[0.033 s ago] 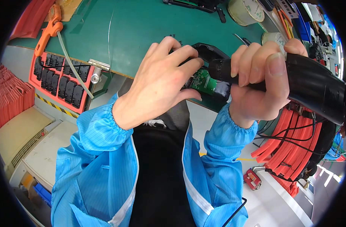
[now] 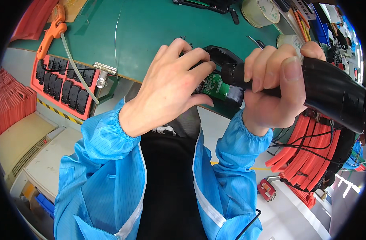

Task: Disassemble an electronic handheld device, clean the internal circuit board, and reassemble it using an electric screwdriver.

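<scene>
Over the front edge of the green table, my left hand is bent around the left side of a black plastic housing. Its fingertips are partly hidden, and the thumb stretches along the near side. A green circuit board shows inside the housing, just right of the thumb. My right hand wraps its fingers around a thick black hand tool, whose exact kind I cannot make out. The tool's ribbed round end hangs over the board; whether they touch is unclear.
An orange glue gun with a clear stick lies at the left table edge, above a red tray of black parts. Tape rolls stand far right. Stacked red pieces and loose black cables are on the right. A black device lies far back.
</scene>
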A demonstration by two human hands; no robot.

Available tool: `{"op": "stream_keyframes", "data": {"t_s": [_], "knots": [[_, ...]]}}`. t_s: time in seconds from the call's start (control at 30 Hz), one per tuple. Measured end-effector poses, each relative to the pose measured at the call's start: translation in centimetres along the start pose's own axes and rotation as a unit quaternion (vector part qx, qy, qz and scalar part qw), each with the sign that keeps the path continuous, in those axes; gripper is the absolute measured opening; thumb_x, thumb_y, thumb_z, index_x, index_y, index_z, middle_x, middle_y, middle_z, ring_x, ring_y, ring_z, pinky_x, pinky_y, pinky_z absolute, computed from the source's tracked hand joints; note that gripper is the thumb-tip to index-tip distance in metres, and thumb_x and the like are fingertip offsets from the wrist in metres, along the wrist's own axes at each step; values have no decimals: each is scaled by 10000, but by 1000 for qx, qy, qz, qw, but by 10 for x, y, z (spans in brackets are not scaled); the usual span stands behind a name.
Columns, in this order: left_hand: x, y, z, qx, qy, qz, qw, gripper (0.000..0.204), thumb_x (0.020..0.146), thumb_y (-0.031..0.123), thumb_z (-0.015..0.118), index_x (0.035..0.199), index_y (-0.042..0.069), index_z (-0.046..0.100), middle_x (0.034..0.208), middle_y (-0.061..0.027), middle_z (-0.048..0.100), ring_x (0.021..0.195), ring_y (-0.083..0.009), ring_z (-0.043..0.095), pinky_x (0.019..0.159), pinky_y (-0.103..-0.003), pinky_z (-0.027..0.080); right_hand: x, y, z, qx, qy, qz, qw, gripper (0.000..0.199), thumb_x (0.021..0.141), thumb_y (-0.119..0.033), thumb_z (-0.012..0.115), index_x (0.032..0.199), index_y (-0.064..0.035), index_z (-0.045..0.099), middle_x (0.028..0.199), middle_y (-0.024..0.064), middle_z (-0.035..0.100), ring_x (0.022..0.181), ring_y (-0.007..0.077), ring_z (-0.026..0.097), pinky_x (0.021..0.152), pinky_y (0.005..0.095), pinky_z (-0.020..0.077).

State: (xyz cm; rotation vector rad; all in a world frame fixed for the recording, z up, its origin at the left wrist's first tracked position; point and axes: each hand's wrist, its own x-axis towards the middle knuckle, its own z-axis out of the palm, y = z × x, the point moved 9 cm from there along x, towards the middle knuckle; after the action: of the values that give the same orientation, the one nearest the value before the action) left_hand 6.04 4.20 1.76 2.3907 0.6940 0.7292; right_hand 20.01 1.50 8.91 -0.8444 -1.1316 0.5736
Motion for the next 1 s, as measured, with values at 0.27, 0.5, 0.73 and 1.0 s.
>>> {"op": "stream_keyframes", "data": {"t_s": [0.27, 0.5, 0.73, 1.0], "knots": [[-1, 1, 0, -14, -1, 13, 1000, 649, 599, 258, 942, 1177, 45, 738, 1236, -49, 661, 1127, -320, 559, 977, -444, 469, -3, -4, 12, 25, -22, -20, 999, 344, 1009, -71, 569, 1326, -42, 438, 658, 35, 462, 486, 131, 406, 496, 335, 405], [1, 4, -2, -17, 13, 33, 999, 605, 604, 229, 950, 1138, 23, 751, 1165, -58, 654, 1080, -295, 564, 897, -418, 462, -3, -7, 15, -146, 7, -59, 987, 306, 960, 63, 589, 1214, -15, 436, 607, 40, 451, 442, 124, 399, 458, 336, 421], [1, 5, -1, 0, -2, 26, 1000, 598, 627, 239, 947, 1150, 24, 753, 1170, -54, 657, 1094, -288, 564, 908, -412, 465, -2, -9, 13, -154, 4, -76, 985, 311, 942, 88, 594, 1211, 13, 455, 602, 44, 457, 425, 125, 399, 444, 328, 431], [-1, 8, -13, -21, 73, 19, 997, 415, 685, 121, 912, 1060, 36, 757, 1145, -64, 694, 1067, -308, 604, 894, -418, 509, -7, -27, 6, -44, 43, -42, 997, 391, 1003, -51, 547, 1381, -3, 463, 698, 40, 489, 507, 135, 435, 511, 338, 435]]}}
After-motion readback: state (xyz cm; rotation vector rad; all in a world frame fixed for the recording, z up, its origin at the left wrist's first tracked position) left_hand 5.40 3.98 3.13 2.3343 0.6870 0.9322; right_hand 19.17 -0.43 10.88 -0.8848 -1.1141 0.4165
